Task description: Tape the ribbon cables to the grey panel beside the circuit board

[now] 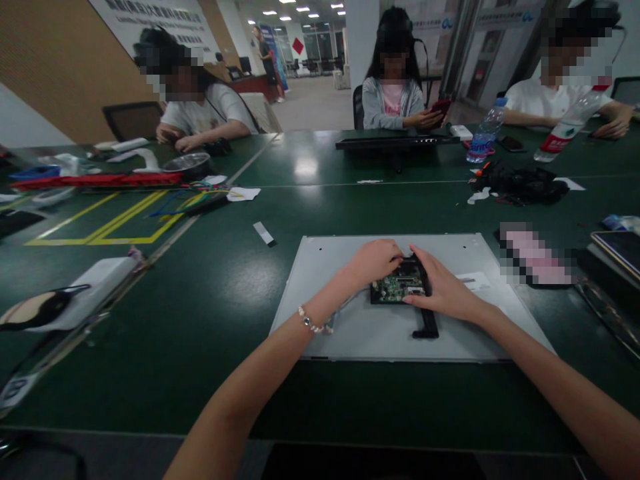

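Observation:
A green circuit board (393, 289) in a black frame lies on a flat light-grey panel (320, 343). My left hand (377, 260) has its fingers curled at the board's top edge; what the fingertips pinch, if anything, is hidden. Around the right side of the framed board, my right hand (447, 287) is closed, thumb on the near edge and fingers at the far edge. A black L-shaped plastic piece (427, 327) sticks out below the right hand. Whether it is joined to the frame I cannot tell. A white paper label (475, 281) is partly behind the right hand.
A monitor (397, 143) lies across the table's far side. To the right are a phone (537, 257), a black tangled bundle (525, 181) and two bottles (487, 130). A white strip (263, 233) and a white box (90, 293) lie left. Several people sit opposite.

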`<state>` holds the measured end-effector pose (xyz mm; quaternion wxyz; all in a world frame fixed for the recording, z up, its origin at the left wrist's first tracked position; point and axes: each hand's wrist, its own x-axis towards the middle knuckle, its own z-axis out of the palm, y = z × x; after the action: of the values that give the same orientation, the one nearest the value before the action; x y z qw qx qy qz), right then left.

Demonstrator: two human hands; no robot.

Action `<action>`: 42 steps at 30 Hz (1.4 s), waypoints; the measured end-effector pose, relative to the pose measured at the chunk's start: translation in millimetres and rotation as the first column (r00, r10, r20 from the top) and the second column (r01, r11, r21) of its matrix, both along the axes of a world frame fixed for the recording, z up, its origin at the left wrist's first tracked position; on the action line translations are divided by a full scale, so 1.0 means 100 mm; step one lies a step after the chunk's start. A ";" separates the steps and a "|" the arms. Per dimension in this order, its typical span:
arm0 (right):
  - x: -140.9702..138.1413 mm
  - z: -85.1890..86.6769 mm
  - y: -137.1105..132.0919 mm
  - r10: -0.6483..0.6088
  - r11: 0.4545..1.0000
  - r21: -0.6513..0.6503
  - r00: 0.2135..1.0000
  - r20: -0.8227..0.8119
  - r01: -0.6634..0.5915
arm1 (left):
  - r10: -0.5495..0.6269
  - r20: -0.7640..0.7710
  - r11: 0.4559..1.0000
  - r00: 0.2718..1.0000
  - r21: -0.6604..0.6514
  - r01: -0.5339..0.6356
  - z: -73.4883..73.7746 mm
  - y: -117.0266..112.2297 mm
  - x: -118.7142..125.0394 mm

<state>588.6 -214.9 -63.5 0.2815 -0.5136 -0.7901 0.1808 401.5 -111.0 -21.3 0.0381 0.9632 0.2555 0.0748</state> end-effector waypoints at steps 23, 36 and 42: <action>0.02 0.05 -0.03 -0.010 1.000 -0.004 0.994 -0.105 0.009 | 0.234 0.119 0.972 0.965 -0.030 -0.232 0.43 0.23 -0.34; 0.01 -0.03 0.02 -0.129 0.988 0.041 0.953 -0.275 0.146 | 0.901 0.080 0.434 0.427 -0.117 -0.893 0.42 1.15 -2.65; -0.01 -0.02 0.02 -0.119 0.987 0.078 0.970 -0.214 0.139 | 0.892 0.068 0.451 0.446 -0.173 -0.875 0.13 1.25 -2.83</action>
<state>587.6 -213.1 -65.1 0.3974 -0.5286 -0.7287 0.1781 118.4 14.2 -8.2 0.0665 0.6765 0.7197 0.1408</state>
